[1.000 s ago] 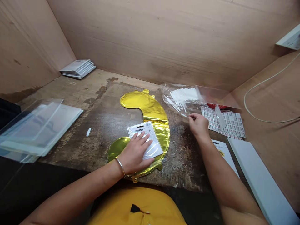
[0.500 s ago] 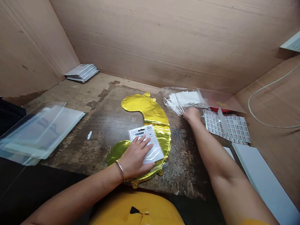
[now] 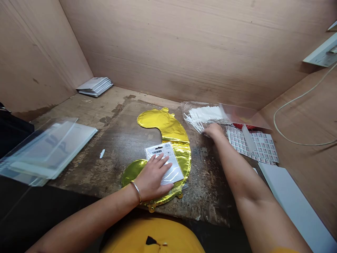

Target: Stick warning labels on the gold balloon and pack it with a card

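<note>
My left hand (image 3: pixel 156 174) lies flat with its fingers spread, pressing on a white printed card packet (image 3: pixel 172 170) in clear plastic. Underneath is a flat gold foil balloon (image 3: pixel 177 130), curved and with small tabs along its edge. My right hand (image 3: pixel 213 131) reaches to the near edge of a clear plastic bag (image 3: pixel 185 107) full of thin white straws (image 3: pixel 206 114). Its fingers are bent together at the straw ends, and what they pinch is hidden from view.
Clear plastic sleeves (image 3: pixel 63 154) lie at the left. Folded white cards (image 3: pixel 96 86) are stacked in the back left corner. Sticker sheets (image 3: pixel 264 146) and a white board (image 3: pixel 289 189) lie at the right. A small white hook-shaped scrap (image 3: pixel 102 153) and a hanging cable (image 3: pixel 285 135) are visible.
The camera view has shifted slightly. My right hand has moved slightly back along the straw ends, while my left hand stays on the card packet.
</note>
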`<state>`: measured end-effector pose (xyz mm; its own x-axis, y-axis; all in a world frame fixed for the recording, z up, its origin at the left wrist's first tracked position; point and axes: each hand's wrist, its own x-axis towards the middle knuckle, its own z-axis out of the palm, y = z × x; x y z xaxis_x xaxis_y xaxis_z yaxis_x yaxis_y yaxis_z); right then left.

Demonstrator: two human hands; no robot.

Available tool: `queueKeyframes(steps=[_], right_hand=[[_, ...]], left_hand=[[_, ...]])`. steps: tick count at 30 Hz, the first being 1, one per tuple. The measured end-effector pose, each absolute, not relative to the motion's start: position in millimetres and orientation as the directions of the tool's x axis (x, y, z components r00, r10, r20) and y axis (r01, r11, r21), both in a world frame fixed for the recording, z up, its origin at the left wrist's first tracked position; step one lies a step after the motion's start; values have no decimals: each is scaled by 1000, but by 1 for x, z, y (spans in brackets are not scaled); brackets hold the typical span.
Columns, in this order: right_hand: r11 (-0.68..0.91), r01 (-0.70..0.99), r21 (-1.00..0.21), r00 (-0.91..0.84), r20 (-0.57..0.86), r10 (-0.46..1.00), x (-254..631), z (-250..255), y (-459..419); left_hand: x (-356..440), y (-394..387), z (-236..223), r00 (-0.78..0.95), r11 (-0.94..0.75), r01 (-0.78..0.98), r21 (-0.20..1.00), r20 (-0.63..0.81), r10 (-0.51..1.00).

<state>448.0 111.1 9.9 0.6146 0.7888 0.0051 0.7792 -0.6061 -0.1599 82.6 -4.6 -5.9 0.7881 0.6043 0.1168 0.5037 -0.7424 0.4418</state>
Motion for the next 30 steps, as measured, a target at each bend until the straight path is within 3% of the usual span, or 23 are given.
queueKeyframes(steps=[4, 9, 16, 21, 24, 27, 30], right_hand=[[-644, 761, -76, 630, -149, 762, 440, 16, 111], [-639, 769, -30, 624, -183, 760, 431, 21, 106], [-594, 804, 9, 593, -79, 801, 413, 39, 85], [-526, 850, 12, 526, 30, 850, 390, 49, 11], [-443, 893, -77, 449, 112, 886, 361, 47, -51], [-271, 883, -382, 322, 76, 944, 324, 38, -109], [-246, 800, -546, 330, 59, 942, 296, 26, -146]], left_hand=[[82, -4, -6, 794, -744, 501, 443, 106, 598], [83, -4, -4, 795, -744, 508, 435, 96, 599], [82, -3, -7, 804, -748, 497, 440, 90, 587], [82, -2, -8, 808, -755, 496, 430, 90, 582], [82, -2, -7, 813, -762, 498, 415, 84, 577], [83, -3, -5, 821, -772, 508, 383, 57, 569], [83, -4, -2, 847, -803, 505, 317, -1, 532]])
